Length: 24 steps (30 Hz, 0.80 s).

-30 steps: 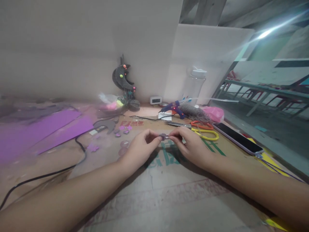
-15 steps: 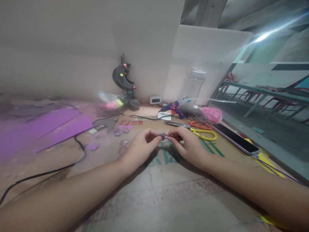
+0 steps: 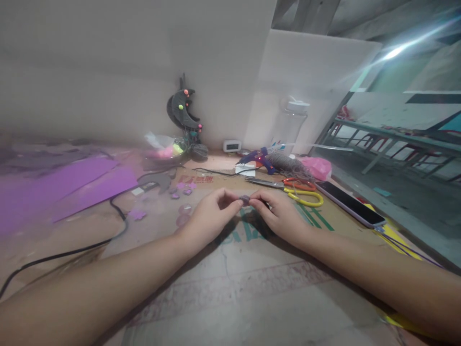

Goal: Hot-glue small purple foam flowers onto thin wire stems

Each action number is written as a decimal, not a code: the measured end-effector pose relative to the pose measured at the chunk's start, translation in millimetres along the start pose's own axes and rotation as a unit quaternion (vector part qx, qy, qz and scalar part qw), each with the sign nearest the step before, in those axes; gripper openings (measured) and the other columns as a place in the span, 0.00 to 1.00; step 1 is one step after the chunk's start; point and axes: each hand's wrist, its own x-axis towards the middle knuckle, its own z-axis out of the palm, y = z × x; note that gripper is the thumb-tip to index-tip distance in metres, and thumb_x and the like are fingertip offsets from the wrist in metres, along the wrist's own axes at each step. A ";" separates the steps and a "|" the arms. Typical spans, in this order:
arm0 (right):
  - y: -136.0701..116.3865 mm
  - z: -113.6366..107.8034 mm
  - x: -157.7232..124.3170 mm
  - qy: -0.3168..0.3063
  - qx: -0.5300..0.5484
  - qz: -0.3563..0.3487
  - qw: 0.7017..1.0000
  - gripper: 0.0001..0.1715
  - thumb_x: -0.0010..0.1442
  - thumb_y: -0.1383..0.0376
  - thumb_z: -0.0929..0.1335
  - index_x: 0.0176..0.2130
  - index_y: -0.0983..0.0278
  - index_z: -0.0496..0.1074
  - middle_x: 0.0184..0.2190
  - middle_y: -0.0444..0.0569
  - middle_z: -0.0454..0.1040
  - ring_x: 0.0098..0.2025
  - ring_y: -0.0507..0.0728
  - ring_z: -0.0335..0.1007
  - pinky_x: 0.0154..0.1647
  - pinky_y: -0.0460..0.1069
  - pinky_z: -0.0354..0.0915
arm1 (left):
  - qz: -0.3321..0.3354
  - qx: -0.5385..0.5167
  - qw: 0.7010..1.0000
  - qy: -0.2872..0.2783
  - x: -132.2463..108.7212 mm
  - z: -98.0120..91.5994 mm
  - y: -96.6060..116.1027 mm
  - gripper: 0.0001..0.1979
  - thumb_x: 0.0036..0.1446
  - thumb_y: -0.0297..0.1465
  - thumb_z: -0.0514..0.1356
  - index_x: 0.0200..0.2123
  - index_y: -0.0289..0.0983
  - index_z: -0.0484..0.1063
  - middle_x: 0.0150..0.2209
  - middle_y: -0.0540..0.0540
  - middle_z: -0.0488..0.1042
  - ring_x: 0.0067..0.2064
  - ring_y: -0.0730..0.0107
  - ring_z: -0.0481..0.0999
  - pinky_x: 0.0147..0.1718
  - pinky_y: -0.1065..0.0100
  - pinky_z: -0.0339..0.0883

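Observation:
A small purple piece (image 3: 245, 199) is pinched between both hands above the cardboard (image 3: 230, 288). My left hand (image 3: 215, 211) grips its left side with thumb and forefinger, and my right hand (image 3: 277, 211) has the right side between its fingertips. Small purple cutouts (image 3: 186, 187) lie beyond my left hand, and one purple flower shape (image 3: 137, 214) rests farther left. Scissors with orange and yellow handles (image 3: 306, 197) lie just past my right hand.
A glue gun (image 3: 257, 157), grey yarn (image 3: 284, 163) and a clear bottle (image 3: 293, 122) stand at the back. The phone (image 3: 351, 204) is at right, purple sheets (image 3: 97, 185) at left. A black cable (image 3: 65, 252) crosses the left side.
The purple piece has turned slightly between my fingertips and shows more of its surface. Both hands keep nearly the same place, and the camera view has shifted a little.

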 end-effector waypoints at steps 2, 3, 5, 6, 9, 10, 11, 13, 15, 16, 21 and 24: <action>0.7 0.3 -0.2 0.002 0.012 0.015 1.000 0.10 0.65 0.66 0.64 0.34 0.63 0.73 0.28 0.45 0.76 0.31 0.53 0.70 0.33 0.46 0.62 | -0.004 -0.008 1.000 -0.008 -0.2 0.2 0.1 0.09 0.55 0.37 0.62 0.33 0.36 0.71 0.31 0.49 0.75 0.32 0.71 0.72 0.32 0.70 0.64; 1.1 0.5 -0.4 0.003 0.018 0.019 1.000 0.09 0.65 0.66 0.64 0.35 0.63 0.73 0.29 0.45 0.76 0.31 0.53 0.70 0.33 0.46 0.63 | -0.006 -0.011 1.000 -0.013 -0.2 0.3 0.3 0.09 0.55 0.37 0.62 0.32 0.36 0.70 0.30 0.49 0.74 0.32 0.71 0.72 0.32 0.70 0.64; 2.0 0.6 -0.8 0.007 0.025 0.024 0.999 0.10 0.65 0.65 0.64 0.35 0.64 0.73 0.28 0.45 0.76 0.31 0.53 0.70 0.33 0.46 0.62 | -0.009 -0.017 1.000 -0.023 -0.1 0.6 0.8 0.10 0.55 0.37 0.62 0.32 0.36 0.70 0.29 0.49 0.74 0.31 0.72 0.71 0.31 0.70 0.63; 2.4 0.7 -1.0 0.010 0.026 0.025 0.999 0.10 0.65 0.65 0.64 0.35 0.64 0.73 0.28 0.45 0.76 0.30 0.53 0.70 0.32 0.46 0.62 | -0.010 -0.021 0.999 -0.029 -0.1 0.6 1.2 0.09 0.55 0.37 0.62 0.33 0.36 0.71 0.29 0.49 0.74 0.31 0.72 0.71 0.32 0.70 0.64; 3.0 0.7 -1.1 0.014 0.023 0.028 0.999 0.10 0.65 0.64 0.64 0.34 0.64 0.73 0.27 0.44 0.75 0.29 0.52 0.69 0.31 0.45 0.61 | -0.010 -0.037 0.998 -0.042 -0.8 0.1 2.9 0.10 0.57 0.38 0.60 0.35 0.36 0.72 0.29 0.49 0.74 0.31 0.71 0.72 0.32 0.70 0.64; 2.9 0.7 -0.9 0.012 0.022 0.028 0.999 0.10 0.65 0.64 0.64 0.34 0.64 0.73 0.27 0.44 0.75 0.29 0.52 0.68 0.31 0.45 0.61 | -0.006 -0.038 0.998 -0.045 -1.2 -0.1 3.6 0.11 0.58 0.38 0.59 0.35 0.36 0.73 0.29 0.49 0.74 0.31 0.71 0.73 0.32 0.70 0.65; 2.7 0.6 -0.7 0.010 0.021 0.027 0.999 0.10 0.65 0.64 0.64 0.34 0.64 0.73 0.27 0.44 0.75 0.29 0.52 0.68 0.31 0.45 0.61 | -0.001 -0.035 0.998 -0.046 -1.6 -0.4 4.2 0.12 0.59 0.39 0.58 0.34 0.36 0.73 0.28 0.49 0.74 0.30 0.71 0.73 0.33 0.69 0.65; 1.7 0.4 -0.3 0.005 0.020 0.023 1.000 0.10 0.65 0.65 0.64 0.34 0.64 0.73 0.27 0.45 0.75 0.29 0.52 0.69 0.32 0.45 0.61 | 0.005 -0.023 0.999 -0.042 -2.2 -0.8 5.2 0.13 0.60 0.40 0.57 0.32 0.36 0.73 0.27 0.49 0.73 0.30 0.70 0.73 0.33 0.69 0.65; 0.6 0.1 -0.1 -0.001 0.019 0.018 1.000 0.10 0.65 0.65 0.64 0.34 0.63 0.73 0.28 0.45 0.76 0.30 0.52 0.69 0.32 0.45 0.62 | 0.003 -0.015 0.999 -0.039 -2.2 -1.0 5.3 0.13 0.60 0.40 0.57 0.32 0.36 0.73 0.27 0.49 0.74 0.30 0.70 0.74 0.32 0.69 0.65; 0.1 0.0 -0.2 -0.004 0.019 0.018 1.000 0.10 0.65 0.65 0.64 0.33 0.63 0.73 0.28 0.45 0.76 0.30 0.52 0.69 0.32 0.46 0.62 | 0.001 -0.013 0.999 -0.040 -2.1 -0.9 5.0 0.13 0.59 0.40 0.58 0.33 0.36 0.73 0.27 0.49 0.74 0.30 0.69 0.74 0.32 0.69 0.65; 2.1 0.8 -2.7 0.012 0.025 0.022 0.999 0.07 0.63 0.62 0.66 0.37 0.63 0.71 0.24 0.42 0.70 0.26 0.51 0.64 0.28 0.46 0.60 | -0.012 -0.015 1.000 -0.010 -0.6 -0.1 2.0 0.11 0.57 0.38 0.59 0.30 0.36 0.71 0.28 0.49 0.74 0.31 0.69 0.75 0.33 0.69 0.66; 5.1 1.3 -3.9 0.048 0.010 0.001 0.999 0.09 0.61 0.61 0.68 0.41 0.62 0.70 0.22 0.40 0.66 0.24 0.51 0.60 0.27 0.46 0.59 | -0.018 -0.015 1.000 0.004 -0.5 -0.1 1.8 0.11 0.57 0.39 0.59 0.30 0.36 0.71 0.28 0.49 0.75 0.31 0.69 0.75 0.33 0.69 0.66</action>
